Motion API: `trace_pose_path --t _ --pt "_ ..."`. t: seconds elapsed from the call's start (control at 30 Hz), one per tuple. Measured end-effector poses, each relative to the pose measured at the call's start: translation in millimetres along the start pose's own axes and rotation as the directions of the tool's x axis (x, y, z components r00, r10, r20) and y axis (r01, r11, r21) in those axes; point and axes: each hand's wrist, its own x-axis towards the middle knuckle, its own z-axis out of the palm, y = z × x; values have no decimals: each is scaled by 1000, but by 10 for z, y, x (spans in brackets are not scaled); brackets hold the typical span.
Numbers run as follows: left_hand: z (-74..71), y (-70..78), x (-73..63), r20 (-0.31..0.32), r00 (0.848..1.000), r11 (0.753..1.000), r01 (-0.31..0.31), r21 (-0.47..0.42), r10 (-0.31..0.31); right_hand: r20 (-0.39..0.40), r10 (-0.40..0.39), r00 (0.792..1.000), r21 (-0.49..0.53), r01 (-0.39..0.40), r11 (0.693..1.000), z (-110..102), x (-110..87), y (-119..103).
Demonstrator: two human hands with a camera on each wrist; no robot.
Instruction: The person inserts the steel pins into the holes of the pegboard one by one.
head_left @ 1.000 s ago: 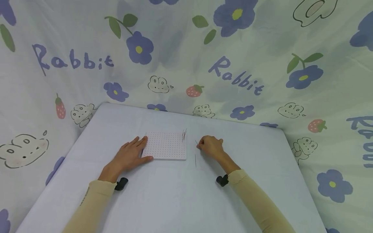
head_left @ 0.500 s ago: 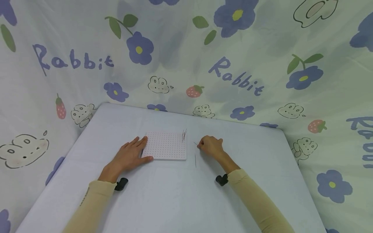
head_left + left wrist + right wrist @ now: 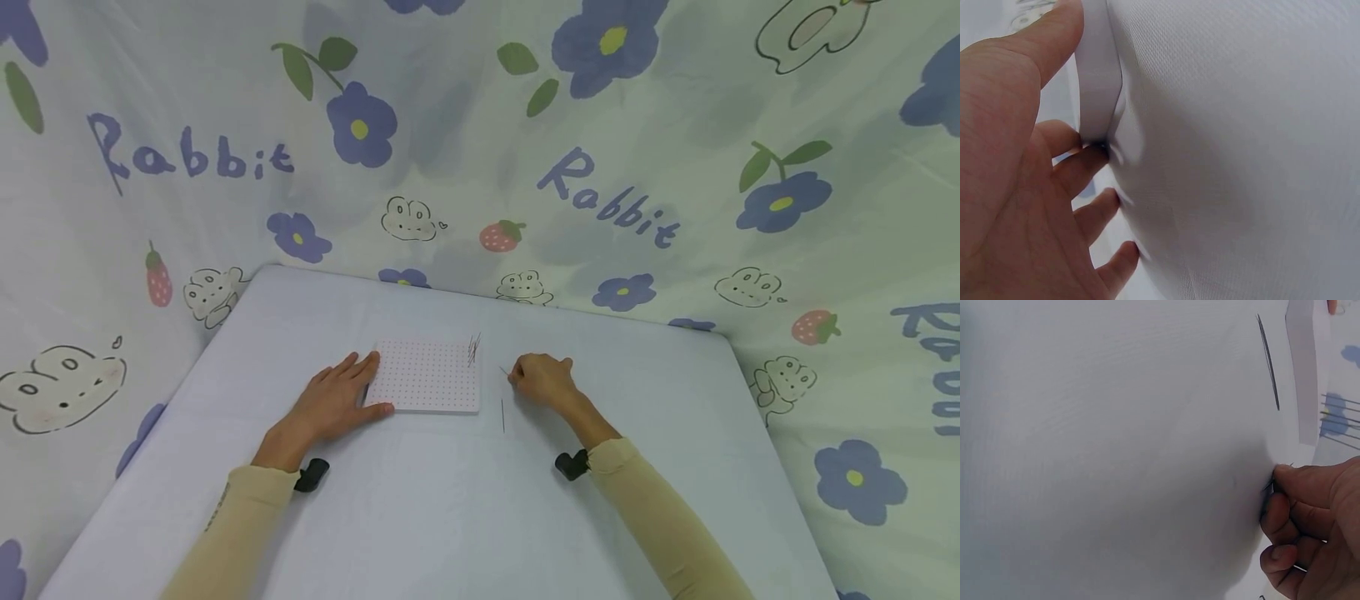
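A white board with a grid of small holes (image 3: 425, 377) lies flat on the table. My left hand (image 3: 335, 402) rests at its near left corner, thumb along the front edge and fingers spread by the left side. In the left wrist view, fingertips press on the white cloth (image 3: 1229, 156) beside the board's edge (image 3: 1099, 75). Right of the board, my right hand (image 3: 543, 377) pinches a thin dark needle-like stick (image 3: 503, 369) between thumb and forefinger, low over the cloth. Its tip pokes out past the thumb (image 3: 1310, 482) in the right wrist view.
Another thin dark stick (image 3: 503, 415) lies on the cloth nearer to me, between board and right hand. Several similar sticks (image 3: 474, 350) stand in the board's far right corner. A printed curtain (image 3: 450, 167) hangs behind the table.
The stick in my right fingers has turned slightly, its tip now pointing more to the left. My left hand and the board have stayed in place.
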Motion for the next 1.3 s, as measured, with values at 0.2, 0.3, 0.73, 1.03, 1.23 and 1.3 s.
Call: trace_pose_path --t 0.2,0.3,0.73,1.03,1.23,1.3 --pt "-13 5 -8 -3 1000 1000 -8 -2 7 -16 -24 1000 3 24 1000 -44 -18 0" --pt "-22 9 -10 -3 1000 1000 -5 -1 5 -34 -46 998 12 47 999 -82 -17 -17" --pt "0 2 1 1 1000 1000 3 -1 -3 -133 -161 978 108 176 979 -198 -18 -136" --pt "5 -4 3 -4 1000 1000 -6 8 6 -176 -169 970 167 198 966 -226 -21 -161" --pt "-3 -1 0 2 1000 1000 -3 2 3 -196 -175 965 201 215 956 -229 -10 -172" --pt "-4 1 -1 5 1000 1000 0 -2 0 -203 -184 962 211 226 951 -223 -2 -176"
